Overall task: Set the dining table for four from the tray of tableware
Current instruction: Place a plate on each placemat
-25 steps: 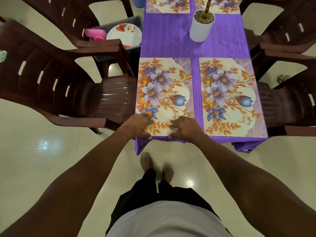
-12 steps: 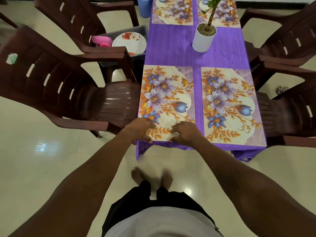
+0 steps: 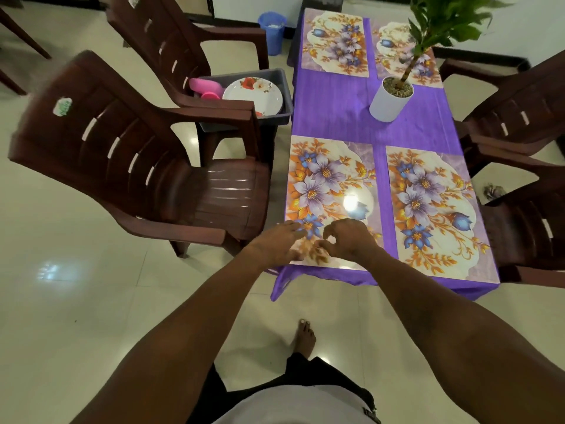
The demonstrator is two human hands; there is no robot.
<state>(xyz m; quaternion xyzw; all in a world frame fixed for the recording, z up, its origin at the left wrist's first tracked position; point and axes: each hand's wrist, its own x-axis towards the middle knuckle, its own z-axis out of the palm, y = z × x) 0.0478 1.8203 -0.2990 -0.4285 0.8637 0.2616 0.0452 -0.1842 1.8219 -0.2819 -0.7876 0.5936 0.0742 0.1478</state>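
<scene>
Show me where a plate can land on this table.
Free: the near right placemat; the purple tablecloth between the near mats and the plant pot; the far left placemat. Crowded: front edge of the near left placemat, under the left hand and right hand.

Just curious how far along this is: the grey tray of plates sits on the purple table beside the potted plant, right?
Not quite: the head view shows the grey tray of plates sitting on a brown chair next to the purple table, not on it.

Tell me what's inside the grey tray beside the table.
A white floral plate and pink cups lie in the grey tray; a chair armrest covers its near part.
</scene>
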